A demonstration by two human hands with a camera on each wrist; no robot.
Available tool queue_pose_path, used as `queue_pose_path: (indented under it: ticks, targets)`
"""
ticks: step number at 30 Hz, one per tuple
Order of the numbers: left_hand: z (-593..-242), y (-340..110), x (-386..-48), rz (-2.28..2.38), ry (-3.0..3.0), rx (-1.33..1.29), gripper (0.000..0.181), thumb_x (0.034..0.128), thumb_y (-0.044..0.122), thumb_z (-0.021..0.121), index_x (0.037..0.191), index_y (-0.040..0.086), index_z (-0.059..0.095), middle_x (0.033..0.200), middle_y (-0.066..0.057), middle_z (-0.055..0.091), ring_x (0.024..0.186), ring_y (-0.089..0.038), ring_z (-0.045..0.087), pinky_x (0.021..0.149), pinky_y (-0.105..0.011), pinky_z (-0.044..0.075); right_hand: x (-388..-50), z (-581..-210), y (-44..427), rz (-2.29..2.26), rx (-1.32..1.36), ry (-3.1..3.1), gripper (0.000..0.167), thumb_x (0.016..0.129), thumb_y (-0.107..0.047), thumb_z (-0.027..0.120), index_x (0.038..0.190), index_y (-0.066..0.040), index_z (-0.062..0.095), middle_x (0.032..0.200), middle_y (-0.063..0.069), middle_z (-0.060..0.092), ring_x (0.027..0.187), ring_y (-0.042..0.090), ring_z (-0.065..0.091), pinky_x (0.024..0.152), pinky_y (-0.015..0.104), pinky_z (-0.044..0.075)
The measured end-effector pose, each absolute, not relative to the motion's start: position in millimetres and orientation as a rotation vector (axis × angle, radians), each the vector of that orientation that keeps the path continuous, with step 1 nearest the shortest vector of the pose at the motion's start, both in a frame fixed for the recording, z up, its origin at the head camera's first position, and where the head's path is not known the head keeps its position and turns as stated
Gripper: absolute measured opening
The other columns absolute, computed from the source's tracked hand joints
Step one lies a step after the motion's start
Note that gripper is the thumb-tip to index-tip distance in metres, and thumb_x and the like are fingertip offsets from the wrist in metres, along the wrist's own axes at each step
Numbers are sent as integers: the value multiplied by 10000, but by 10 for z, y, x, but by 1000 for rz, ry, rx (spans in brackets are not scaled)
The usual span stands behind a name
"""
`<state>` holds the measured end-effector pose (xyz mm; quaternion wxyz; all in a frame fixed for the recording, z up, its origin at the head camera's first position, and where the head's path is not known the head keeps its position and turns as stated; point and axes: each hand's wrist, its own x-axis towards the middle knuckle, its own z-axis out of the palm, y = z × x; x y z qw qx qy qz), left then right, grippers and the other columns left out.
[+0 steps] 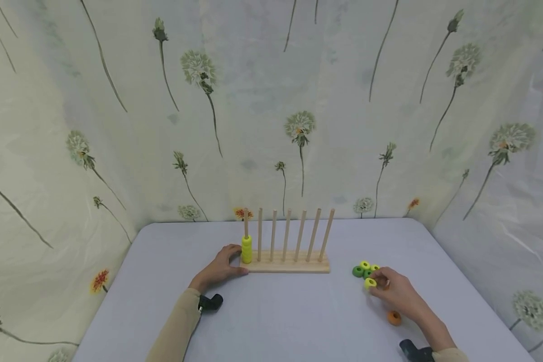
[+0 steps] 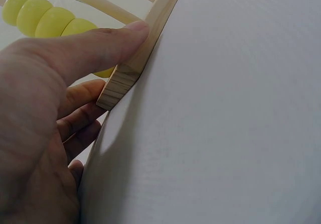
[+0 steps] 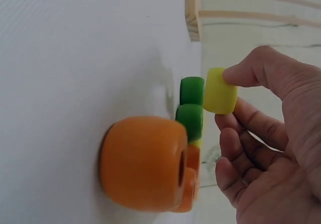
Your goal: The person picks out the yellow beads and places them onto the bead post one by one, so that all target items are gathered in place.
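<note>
A wooden peg stand (image 1: 285, 267) with a row of several upright pegs is at the table's back middle. Stacked on its leftmost peg are several yellow beads (image 1: 246, 250); the other pegs are bare. My left hand (image 1: 219, 269) grips the left end of the base, thumb on the front edge and fingers behind. Over on the right, my right hand (image 1: 400, 294) pinches a yellow bead (image 3: 219, 93) between thumb and fingers, held just off the table. Beside it lie green beads (image 1: 358, 271) and more yellow beads (image 1: 365, 264). An orange bead (image 3: 143, 163) sits nearer the front.
More orange beads (image 3: 191, 184) are partly hidden behind the near one. A white cloth covers the table (image 1: 298, 317), and a curtain printed with dandelions (image 1: 253, 110) hangs behind and at both sides. Dark wrist devices (image 1: 211, 302) are strapped to both arms.
</note>
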<state>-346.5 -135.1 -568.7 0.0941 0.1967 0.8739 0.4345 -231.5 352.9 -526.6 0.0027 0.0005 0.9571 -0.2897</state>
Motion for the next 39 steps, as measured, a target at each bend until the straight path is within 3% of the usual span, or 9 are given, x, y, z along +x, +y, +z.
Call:
queue_pose_path:
  ticks: [6,11,18,27,39]
  targets:
    - [-5681,-1346,-3463,1297,2583,571,747,760,427,800,1384,155,491,1472,-93,402,1417,-331,289,1160,-567,217,-2346,-5197,3425,-954,-5,2979,397,805,-253,757,1115,-65,598,1058,67,635,936,205,593,778,380,540]
    - [-5663,-1349,-3461,1293,2584,571,738,767,421,796,1385,159,489,1472,-94,400,1416,-335,290,1157,-573,219,-2392,-5138,3299,-964,-59,2985,353,807,-243,741,1099,-91,614,1027,34,635,907,184,568,759,337,495]
    - [-5643,-1343,-3443,1306,2578,562,727,769,417,794,1381,164,494,1472,-95,399,1420,-336,283,1158,-579,210,-2435,-5047,3110,-1042,-214,2965,346,820,-215,731,1123,-95,613,1076,26,650,993,214,602,847,410,526]
    - [-5644,-1324,-3443,1290,2590,540,731,768,427,791,1383,168,491,1482,-98,385,1419,-335,284,1154,-579,219,-2570,-4871,2730,-963,-404,3016,298,804,-191,753,1068,-154,620,990,-50,615,930,194,537,726,281,452]
    - [-5627,-1324,-3425,1298,2578,511,731,772,421,789,1390,176,485,1493,-97,370,1429,-327,272,1157,-575,220,-2767,-4513,2219,-956,-750,3036,247,804,-196,755,1014,-169,626,961,-68,605,894,171,550,744,357,495]
